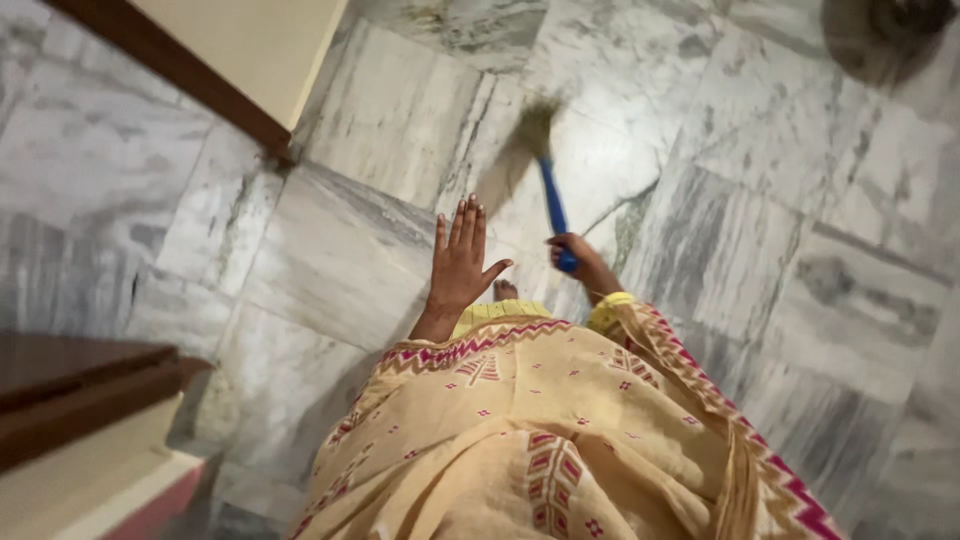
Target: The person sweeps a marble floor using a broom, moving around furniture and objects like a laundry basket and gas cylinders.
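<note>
My right hand grips the blue handle of a broom. Its straw-coloured bristles, blurred by motion, reach out over the grey-veined marble floor. My left hand is held out flat beside it, fingers together and thumb apart, holding nothing. A beige patterned garment with pink trim covers my body below the hands, and a bare toe shows under it.
A cream wall with a dark wooden skirting runs along the upper left. Dark wooden furniture with a cream and pink edge juts in at the lower left. A dark round object sits at the top right corner.
</note>
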